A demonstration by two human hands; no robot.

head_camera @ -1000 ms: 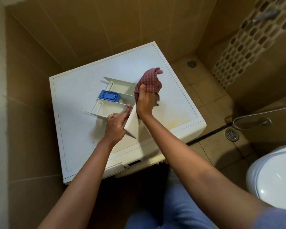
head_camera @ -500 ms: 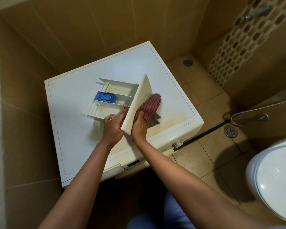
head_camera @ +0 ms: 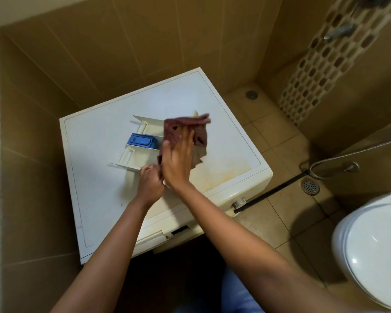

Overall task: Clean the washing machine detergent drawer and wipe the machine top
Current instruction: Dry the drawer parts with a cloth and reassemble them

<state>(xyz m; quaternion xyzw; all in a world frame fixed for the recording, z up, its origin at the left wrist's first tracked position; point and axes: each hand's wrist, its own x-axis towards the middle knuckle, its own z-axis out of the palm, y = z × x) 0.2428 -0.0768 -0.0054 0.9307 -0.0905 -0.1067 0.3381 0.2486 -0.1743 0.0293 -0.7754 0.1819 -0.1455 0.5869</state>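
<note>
The white detergent drawer (head_camera: pixel 136 154) with a blue insert (head_camera: pixel 141 141) lies on the white washing machine top (head_camera: pixel 99 159). My left hand (head_camera: pixel 150 182) grips the near end of the drawer's front panel. My right hand (head_camera: pixel 177 159) presses a red checked cloth (head_camera: pixel 196 136) flat over that front panel, which the cloth and hand almost wholly hide; only its far tip shows. The cloth is blurred by motion.
A yellowish stain (head_camera: pixel 221 172) marks the machine top at the right. The empty drawer slot (head_camera: pixel 179 230) shows on the machine front. To the right are the tiled floor, a floor drain (head_camera: pixel 310 186), a hose (head_camera: pixel 334 158) and a white toilet (head_camera: pixel 375 249).
My right hand has brought the cloth from the right side of the front panel up over it and towards its far end. My left hand keeps its grip.
</note>
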